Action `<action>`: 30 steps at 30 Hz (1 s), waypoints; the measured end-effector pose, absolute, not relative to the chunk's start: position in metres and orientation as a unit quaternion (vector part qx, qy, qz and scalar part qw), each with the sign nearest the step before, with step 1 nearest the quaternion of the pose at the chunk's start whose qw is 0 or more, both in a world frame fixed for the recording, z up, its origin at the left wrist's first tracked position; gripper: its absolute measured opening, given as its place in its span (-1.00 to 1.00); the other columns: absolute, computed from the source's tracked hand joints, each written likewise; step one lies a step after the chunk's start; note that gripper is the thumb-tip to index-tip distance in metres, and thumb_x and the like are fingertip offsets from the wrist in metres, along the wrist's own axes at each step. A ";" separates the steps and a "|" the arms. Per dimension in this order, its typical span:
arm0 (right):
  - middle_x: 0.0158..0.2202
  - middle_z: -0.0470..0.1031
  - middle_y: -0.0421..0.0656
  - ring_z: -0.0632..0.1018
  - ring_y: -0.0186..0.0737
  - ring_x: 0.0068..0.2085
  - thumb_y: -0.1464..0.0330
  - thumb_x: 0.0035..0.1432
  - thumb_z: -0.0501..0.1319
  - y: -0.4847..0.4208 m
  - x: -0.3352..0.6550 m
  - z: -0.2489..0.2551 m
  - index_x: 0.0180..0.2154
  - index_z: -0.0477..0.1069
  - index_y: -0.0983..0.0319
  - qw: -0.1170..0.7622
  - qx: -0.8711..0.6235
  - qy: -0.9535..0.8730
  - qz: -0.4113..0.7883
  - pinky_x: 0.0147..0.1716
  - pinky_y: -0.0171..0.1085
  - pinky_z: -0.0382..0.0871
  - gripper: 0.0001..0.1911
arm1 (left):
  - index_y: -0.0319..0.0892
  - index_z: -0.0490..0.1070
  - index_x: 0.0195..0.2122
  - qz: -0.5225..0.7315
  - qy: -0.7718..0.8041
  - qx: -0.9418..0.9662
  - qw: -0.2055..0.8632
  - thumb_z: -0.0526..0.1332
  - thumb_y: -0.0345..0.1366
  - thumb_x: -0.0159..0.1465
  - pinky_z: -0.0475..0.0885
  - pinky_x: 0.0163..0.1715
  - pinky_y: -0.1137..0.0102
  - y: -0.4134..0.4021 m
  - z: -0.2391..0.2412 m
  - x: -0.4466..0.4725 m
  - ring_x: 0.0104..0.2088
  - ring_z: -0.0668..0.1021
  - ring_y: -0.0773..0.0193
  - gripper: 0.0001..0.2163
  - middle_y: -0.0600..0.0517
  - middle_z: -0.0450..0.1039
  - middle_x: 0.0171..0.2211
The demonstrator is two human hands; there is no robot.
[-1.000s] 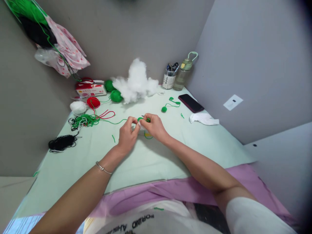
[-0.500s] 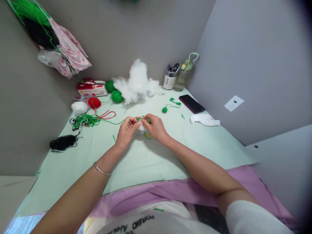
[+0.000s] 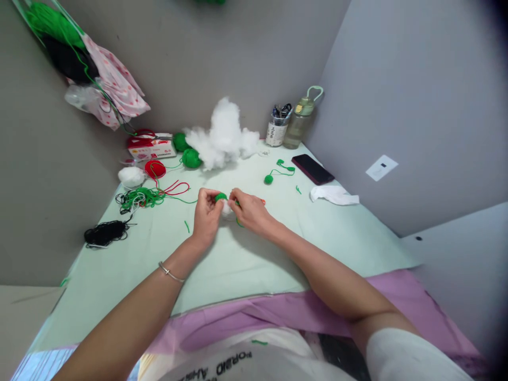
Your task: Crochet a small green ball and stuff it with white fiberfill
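Between the fingertips of my left hand (image 3: 207,216) is a small green crocheted piece (image 3: 220,197), with white stuffing (image 3: 226,208) bulging from its right side. My right hand (image 3: 251,210) is closed close beside it, its fingertips at the stuffing. An orange-red tool end (image 3: 263,201) sticks out behind the right hand; the rest of that tool is hidden, so its kind is unclear. Green yarn (image 3: 184,201) trails from the left hand toward a tangled heap of green yarn (image 3: 145,197). A bit of yellow and green shows under the right fingers.
Fluffy white fiberfill (image 3: 224,135) stands at the back beside green yarn balls (image 3: 191,158). On the left lie red yarn (image 3: 155,169), black yarn (image 3: 106,233) and red-handled scissors (image 3: 143,136) on a box. To the right are a phone (image 3: 313,169), a bottle (image 3: 296,124) and a pen cup (image 3: 275,131).
My hands have moved slightly apart, uncovering more of the green piece and its white stuffing. The pointed metal tip is out of sight, and an orange-red end now shows behind the right hand.
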State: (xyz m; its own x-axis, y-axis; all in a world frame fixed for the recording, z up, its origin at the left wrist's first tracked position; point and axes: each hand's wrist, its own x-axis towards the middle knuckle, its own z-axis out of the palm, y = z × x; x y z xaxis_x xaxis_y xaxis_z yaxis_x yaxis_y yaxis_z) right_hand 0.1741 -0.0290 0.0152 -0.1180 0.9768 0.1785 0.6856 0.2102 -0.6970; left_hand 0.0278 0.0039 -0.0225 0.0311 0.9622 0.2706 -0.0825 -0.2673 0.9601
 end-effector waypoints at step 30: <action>-0.52 0.47 -0.24 0.35 -0.30 -0.48 0.44 0.23 0.13 -0.037 0.171 0.024 -0.41 0.43 0.22 0.330 -0.567 -0.711 0.253 -0.37 -0.30 0.09 -0.82 | -0.13 0.31 -0.41 0.509 0.376 0.527 0.568 0.50 -0.28 -0.03 0.30 -0.49 0.49 0.013 -0.014 0.020 -0.52 0.43 0.40 -0.66 0.18 0.41 -0.49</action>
State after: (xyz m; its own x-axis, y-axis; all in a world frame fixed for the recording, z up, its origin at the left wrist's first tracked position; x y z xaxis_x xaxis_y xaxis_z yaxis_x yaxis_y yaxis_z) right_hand 0.1711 -0.0369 0.0242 -0.1391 0.9731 0.1836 0.6392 0.2299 -0.7339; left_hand 0.0205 0.0133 -0.0138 0.1991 0.9739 0.1086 -0.1814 -0.0723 0.9807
